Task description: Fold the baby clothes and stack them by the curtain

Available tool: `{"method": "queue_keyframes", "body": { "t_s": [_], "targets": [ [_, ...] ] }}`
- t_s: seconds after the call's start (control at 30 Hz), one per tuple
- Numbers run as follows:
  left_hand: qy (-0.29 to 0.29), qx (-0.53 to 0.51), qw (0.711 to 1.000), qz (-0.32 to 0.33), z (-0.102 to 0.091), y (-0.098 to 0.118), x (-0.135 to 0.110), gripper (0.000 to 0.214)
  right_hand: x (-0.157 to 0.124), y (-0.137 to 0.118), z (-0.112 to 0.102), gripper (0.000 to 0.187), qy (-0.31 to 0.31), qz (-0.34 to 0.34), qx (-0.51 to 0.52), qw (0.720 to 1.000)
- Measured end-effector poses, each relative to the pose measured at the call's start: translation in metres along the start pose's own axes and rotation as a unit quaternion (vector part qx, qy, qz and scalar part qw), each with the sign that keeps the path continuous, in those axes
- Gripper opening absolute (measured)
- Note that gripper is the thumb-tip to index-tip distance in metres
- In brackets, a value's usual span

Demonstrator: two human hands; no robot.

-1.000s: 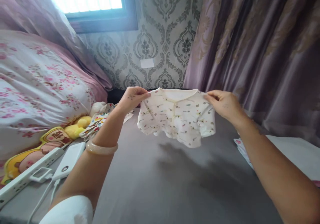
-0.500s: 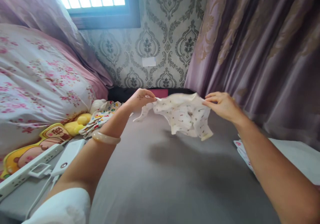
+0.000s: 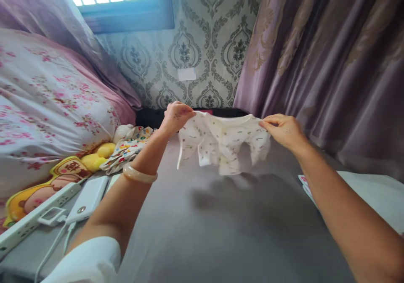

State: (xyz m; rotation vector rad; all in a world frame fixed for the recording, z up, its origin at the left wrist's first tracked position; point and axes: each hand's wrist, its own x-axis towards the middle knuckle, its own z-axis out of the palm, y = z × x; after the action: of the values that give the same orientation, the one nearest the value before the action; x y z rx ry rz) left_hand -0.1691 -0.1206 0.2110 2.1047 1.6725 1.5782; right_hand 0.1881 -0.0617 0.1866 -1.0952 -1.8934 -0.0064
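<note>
A small white baby shirt [image 3: 229, 138] with a scattered print hangs in the air over the grey bed sheet [image 3: 227, 232]. My left hand [image 3: 178, 117] pinches its left shoulder, and my right hand [image 3: 282, 132] pinches the right one. Between them the neckline is stretched nearly straight, while the sleeves and lower edge dangle, slightly blurred. A pale bangle [image 3: 139, 174] circles my left forearm. Below the shirt a soft shadow falls on the sheet.
To the left lie a bundle of printed cloth [image 3: 129, 146], a yellow plush toy [image 3: 97, 157], a cartoon cushion [image 3: 44, 190], a power strip [image 3: 38, 218] and a white power bank [image 3: 89, 197]. Folded white cloth [image 3: 372, 194] lies at right. Patterned wall [image 3: 210, 60] and curtains [image 3: 315, 64] stand behind.
The shirt has swung from bunched and slanted to hanging more open, its sleeves spread on both sides. My left hand has risen slightly; both hands keep their hold.
</note>
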Motion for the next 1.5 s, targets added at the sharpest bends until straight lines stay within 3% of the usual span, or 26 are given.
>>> {"method": "queue_keyframes", "body": {
  "t_s": [0.17,0.3,0.43,0.53,0.6,0.7,0.73,0.83,0.9,1.23,1.37,1.5],
  "targets": [
    [-0.017,-0.077,0.996,-0.043,0.012,-0.008,0.004,0.017,-0.003,-0.004,0.002,0.026,0.055,0.041,0.001,0.998],
    [0.01,-0.081,0.994,-0.07,0.025,-0.01,0.006,0.015,-0.003,-0.012,0.004,0.029,0.069,0.059,-0.015,0.996],
    [0.03,-0.09,0.992,-0.086,0.033,-0.003,0.003,0.014,-0.004,-0.019,0.004,0.034,0.086,0.05,-0.021,0.995],
    [0.034,-0.136,0.988,-0.072,0.027,0.007,0.0,0.021,-0.006,-0.021,-0.001,0.034,0.124,0.026,-0.005,0.992],
    [-0.009,-0.131,0.99,-0.054,0.021,0.011,-0.002,0.022,-0.007,-0.019,-0.003,0.034,0.097,-0.003,0.004,0.995],
    [-0.055,-0.052,0.997,-0.029,0.015,0.01,-0.004,0.013,-0.009,-0.013,-0.003,0.032,-0.012,-0.024,0.013,1.0],
    [-0.04,-0.031,0.998,-0.026,0.014,0.009,-0.005,0.011,-0.009,-0.011,-0.003,0.031,-0.018,-0.015,0.015,1.0],
    [0.024,-0.009,0.999,-0.034,0.018,0.004,-0.006,0.011,-0.011,-0.008,0.001,0.03,0.049,0.036,0.019,0.998],
    [0.033,-0.002,0.999,-0.041,0.023,0.004,-0.007,0.009,-0.012,-0.011,0.003,0.029,0.061,0.054,0.019,0.997],
    [0.117,0.021,0.993,-0.003,0.043,0.011,-0.02,0.007,-0.023,-0.032,0.006,0.031,0.113,0.018,-0.039,0.993],
    [0.13,0.035,0.991,0.028,0.036,0.018,-0.031,0.006,-0.032,-0.039,0.001,0.032,0.102,0.001,-0.054,0.993],
    [0.127,0.079,0.987,0.049,0.013,0.037,-0.054,0.01,-0.047,-0.052,-0.015,0.031,0.09,0.009,-0.043,0.995]
  ]
}}
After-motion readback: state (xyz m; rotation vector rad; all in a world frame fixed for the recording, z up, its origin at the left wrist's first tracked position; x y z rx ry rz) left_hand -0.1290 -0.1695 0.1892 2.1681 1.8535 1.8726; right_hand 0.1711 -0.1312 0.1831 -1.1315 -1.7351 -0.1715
